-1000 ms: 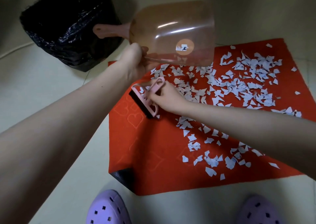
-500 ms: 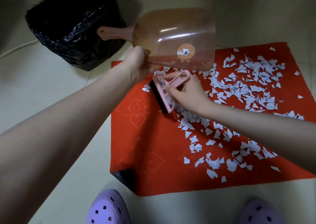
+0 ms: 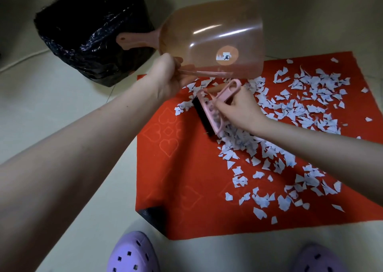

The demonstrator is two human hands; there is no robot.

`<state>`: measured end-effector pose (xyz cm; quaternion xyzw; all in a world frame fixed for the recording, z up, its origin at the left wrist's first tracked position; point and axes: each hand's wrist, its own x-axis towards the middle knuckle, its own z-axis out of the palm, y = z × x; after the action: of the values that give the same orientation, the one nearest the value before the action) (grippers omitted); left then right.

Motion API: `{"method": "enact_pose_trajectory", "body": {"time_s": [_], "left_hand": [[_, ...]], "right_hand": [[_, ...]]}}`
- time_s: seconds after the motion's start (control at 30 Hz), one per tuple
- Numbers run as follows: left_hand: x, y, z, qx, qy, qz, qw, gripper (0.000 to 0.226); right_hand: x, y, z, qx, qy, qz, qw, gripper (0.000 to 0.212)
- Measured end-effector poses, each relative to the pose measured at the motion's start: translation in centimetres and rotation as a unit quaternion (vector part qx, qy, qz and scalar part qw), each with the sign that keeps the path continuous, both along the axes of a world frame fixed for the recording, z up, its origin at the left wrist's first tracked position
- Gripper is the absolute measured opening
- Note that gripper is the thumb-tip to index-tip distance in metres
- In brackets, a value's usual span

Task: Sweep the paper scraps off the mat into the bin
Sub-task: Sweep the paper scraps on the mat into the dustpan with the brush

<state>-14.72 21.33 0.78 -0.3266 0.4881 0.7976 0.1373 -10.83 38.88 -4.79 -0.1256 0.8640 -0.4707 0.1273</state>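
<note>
Quickly, left to right: a bin [image 3: 93, 43] lined with a black plastic bag stood on the pale floor [image 3: 62, 116] at far left, off the mat. The left hand [image 3: 167, 78] reached in from the near left, fingers and thumb pinching the side rim of a translucent pink dustpan [image 3: 211, 37]. The dustpan was lifted and tilted, its handle pointing left over the bin's edge, and a round sticker [image 3: 227, 56] showed through its bowl. Whether its lower lip touched the mat, I could not tell.

Just nearer than the dustpan was a pink hand brush [image 3: 209, 112], black bristles down on the red mat [image 3: 176, 178]. The right hand [image 3: 240, 110] held it, fingers curled round the slotted handle.

White paper scraps [image 3: 310, 99] were all on the mat: a dense heap touching the brush's right side, a few just left of the bristles, and a wide scatter over the right half, far to near. Embossed hearts marked the mat's bare left part. Its near-left corner [image 3: 153, 213] was folded over, showing a black underside. Two purple clogs [image 3: 132, 253] stood on the floor at the near edge.
</note>
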Motion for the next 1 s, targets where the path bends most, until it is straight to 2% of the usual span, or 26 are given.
{"method": "enact_pose_trajectory", "body": {"time_s": [0.1,0.17,0.23,0.33,0.47,0.6,0.77,1.0], "left_hand": [[-0.5,-0.2,0.3,0.011,0.016,0.014,1.000,0.023],[-0.7,-0.2,0.3,0.015,0.023,0.021,0.999,0.023],[-0.6,-0.2,0.1,0.014,0.023,0.018,0.999,0.023],[-0.5,-0.1,-0.3,0.015,0.015,0.019,1.000,0.024],[-0.7,-0.4,-0.2,0.023,0.014,0.025,0.999,0.025],[-1.0,-1.0,0.1,0.027,0.026,0.035,0.999,0.025],[-2.0,-1.6,0.5,0.044,0.034,0.055,0.997,0.027],[-2.2,-1.1,0.5,0.043,0.026,0.056,0.997,0.016]], "right_hand": [[-0.2,-2.0,-0.4,-0.041,-0.034,0.001,0.999,0.024],[-0.8,-3.9,-1.2,-0.053,-0.044,0.005,0.998,0.012],[-1.3,-5.8,-2.1,-0.069,-0.063,-0.004,0.996,0.010],[-1.9,-7.1,-2.9,-0.052,-0.088,-0.007,0.995,0.010],[-2.8,-4.6,-3.7,-0.027,-0.103,-0.047,0.993,0.022],[-2.7,-1.1,-2.8,-0.023,-0.043,-0.099,0.994,0.027],[-2.9,-1.4,-1.5,-0.098,-0.013,-0.120,0.988,0.024],[-5.5,-7.2,-2.6,-0.152,-0.089,-0.155,0.972,0.014]]}}
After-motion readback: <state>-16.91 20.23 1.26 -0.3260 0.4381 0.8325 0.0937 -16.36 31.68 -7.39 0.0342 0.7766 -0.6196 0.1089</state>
